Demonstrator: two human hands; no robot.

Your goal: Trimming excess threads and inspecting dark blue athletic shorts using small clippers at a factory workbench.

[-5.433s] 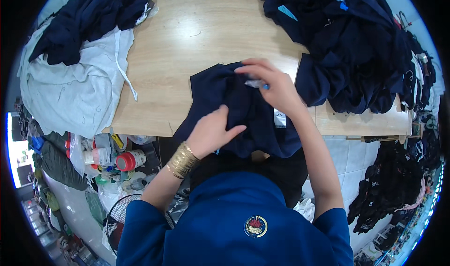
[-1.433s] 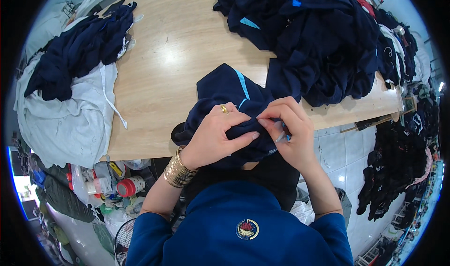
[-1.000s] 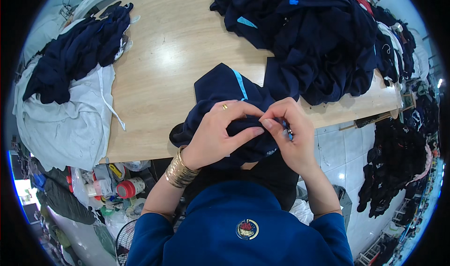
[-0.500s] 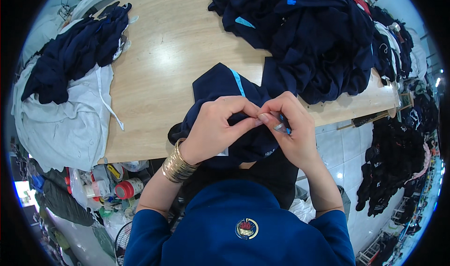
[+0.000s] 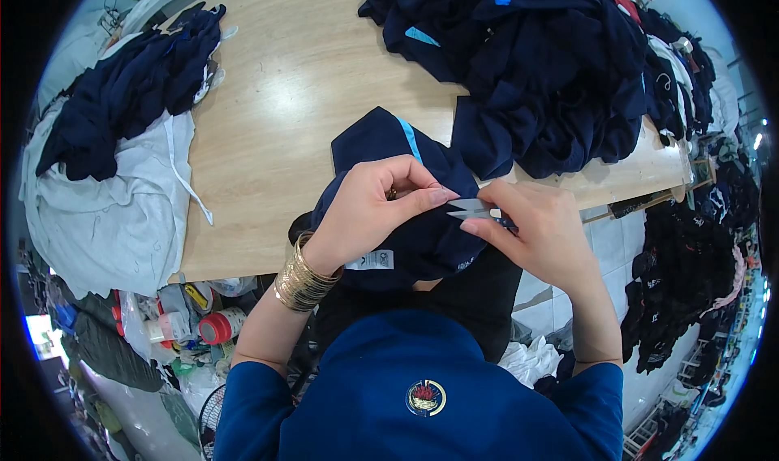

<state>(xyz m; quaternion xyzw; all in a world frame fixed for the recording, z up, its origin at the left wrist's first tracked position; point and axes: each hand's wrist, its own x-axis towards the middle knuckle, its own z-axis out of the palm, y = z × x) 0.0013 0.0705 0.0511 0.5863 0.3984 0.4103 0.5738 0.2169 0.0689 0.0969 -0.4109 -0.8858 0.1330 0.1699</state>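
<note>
Working close over the near edge of the table [image 5: 268,148]: a navy garment [image 5: 375,140] is lying bunched there, its upper part resting flat on the tabletop, its lower part spilling past the edge toward the lap. A strip of light-blue tape [image 5: 410,140] is running along its upper part; a white label [image 5: 375,260] is showing below the left wrist.

Left hand [image 5: 375,205]: thumb and forefinger tips are pressing together just above the cloth. Cannot tell whether thread or a fold is sitting between them.

Right hand [image 5: 542,227]: fingers and thumb are gripping small metal thread snips [image 5: 484,208], blades standing apart, tips pointing left and lying just beside the left fingertips.

Progress, as judged: garment and snips are in position, but the blades are not yet closing, so this cut is looking unfinished. How many other spots are needing attention is not showing.

Toward the table's far right corner, a large navy garment pile [image 5: 552,75] is heaping up, well above the worked piece. By the left edge, a smaller navy bundle [image 5: 138,92] is lying over pale grey cloth [image 5: 105,209]. Which pile is finished, cannot tell.
</note>
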